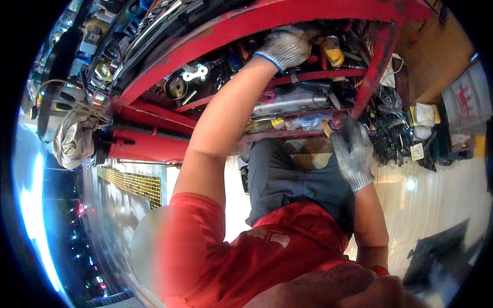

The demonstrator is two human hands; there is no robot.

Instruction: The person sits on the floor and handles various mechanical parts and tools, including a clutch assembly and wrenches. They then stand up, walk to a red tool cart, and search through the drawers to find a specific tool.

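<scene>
My left hand [287,47], in a whitish knit glove with a blue cuff, reaches into the upper shelf of a red metal tool cart [241,23]. Its fingers are lost among dark tools, so their grip is hidden. Beside it on the right is a yellow-and-dark tool [334,55]. To its left lie a shiny metal plate with holes [195,72] and a round metal part [175,88]. My right hand [352,151], in a dirty grey-white glove, is at the foot of the cart's right post, with bent fingers closed on the red frame there.
A lower shelf holds a long silver metal tube [290,106] and wrapped items. Black cables [390,113] hang at the right, beside a yellow-and-white box [424,115]. A grey rag [75,138] hangs at the left. A yellow floor grating [131,184] lies at lower left.
</scene>
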